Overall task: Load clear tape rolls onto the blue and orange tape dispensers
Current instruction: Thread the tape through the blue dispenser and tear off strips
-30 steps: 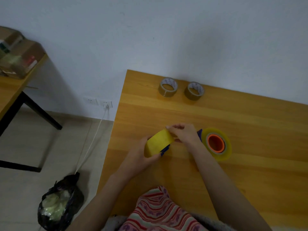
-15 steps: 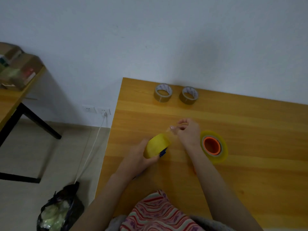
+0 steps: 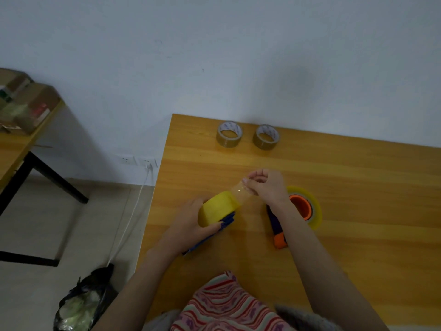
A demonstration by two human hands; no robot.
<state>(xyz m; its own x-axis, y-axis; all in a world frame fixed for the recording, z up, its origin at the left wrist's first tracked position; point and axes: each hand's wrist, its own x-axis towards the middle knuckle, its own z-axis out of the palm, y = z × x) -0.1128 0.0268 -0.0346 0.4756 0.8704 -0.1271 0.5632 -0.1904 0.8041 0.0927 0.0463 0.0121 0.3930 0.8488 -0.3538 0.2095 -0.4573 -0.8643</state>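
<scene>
My left hand [image 3: 191, 223] grips a yellowish clear tape roll [image 3: 218, 207] seated on the blue dispenser [image 3: 214, 231], whose handle shows below the hand. My right hand [image 3: 267, 185] pinches the free end of the clear tape strip [image 3: 241, 191] stretched up and right from that roll. The orange dispenser [image 3: 280, 237] lies flat on the wooden table [image 3: 358, 187] under my right wrist, with a second yellowish tape roll [image 3: 313, 205] around its orange hub [image 3: 300, 206].
Two brown tape rolls [image 3: 229, 134] [image 3: 266, 136] stand at the table's far edge by the wall. Left of the table are a black rubbish bag [image 3: 81, 304] on the floor, a white cable [image 3: 128, 220] to a wall socket, and another desk with boxes [image 3: 21, 108].
My right hand has pulled the tape end away from the roll, up and to the right, so a clear strip now shows. The orange dispenser's handle has come into sight.
</scene>
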